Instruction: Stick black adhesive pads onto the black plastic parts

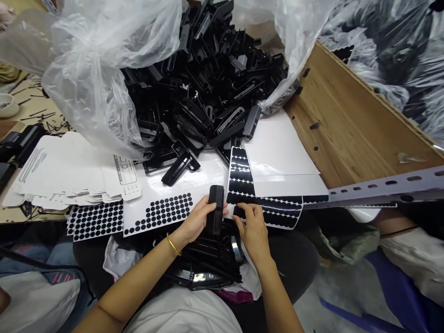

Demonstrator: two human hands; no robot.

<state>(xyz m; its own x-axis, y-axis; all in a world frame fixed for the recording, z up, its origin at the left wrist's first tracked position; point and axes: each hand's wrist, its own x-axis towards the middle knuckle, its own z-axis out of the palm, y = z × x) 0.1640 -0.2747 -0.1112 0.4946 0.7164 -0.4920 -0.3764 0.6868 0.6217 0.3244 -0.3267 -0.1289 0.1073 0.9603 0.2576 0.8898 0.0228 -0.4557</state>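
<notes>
My left hand (197, 216) is closed around a black plastic piece (216, 210) with a carbon-fibre pattern, held upright above the table edge. Just right of it, my right hand (255, 226) has thumb and index finger bent close together at the left edge of a sheet of black stickers (280, 203). Whether a single sticker has come loose between these fingertips is hard to see. Another strip of black stickers (242, 173) runs up behind this hand. Farther left, white sheets carry rows of round black dots (169, 206).
A large heap of black plastic parts (208, 92) spills from a clear plastic bag (97, 69). White printed cards (69, 171) are stacked at left. A wooden board (357, 120) and perforated metal rail (381, 185) border the right. More black pieces (204, 263) lie on my lap.
</notes>
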